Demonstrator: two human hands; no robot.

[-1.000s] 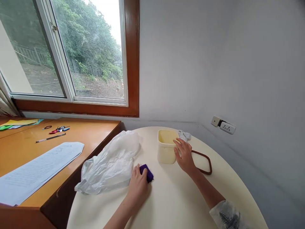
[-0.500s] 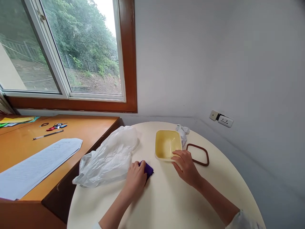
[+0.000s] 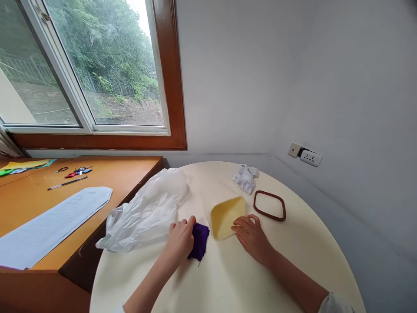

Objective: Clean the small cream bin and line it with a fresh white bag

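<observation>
Container, pale yellow, was tilted at the round table, its mouth facing the viewer. The right hand, fingers bent, was closed on its rim; the left hand, partly curled, gripped a purple cloth just beside it. A plastic bag lay left, a brown frame right.

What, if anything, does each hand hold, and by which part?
Left hand: the purple cloth, by its left side. Right hand: the yellow box, by its rim.
</observation>
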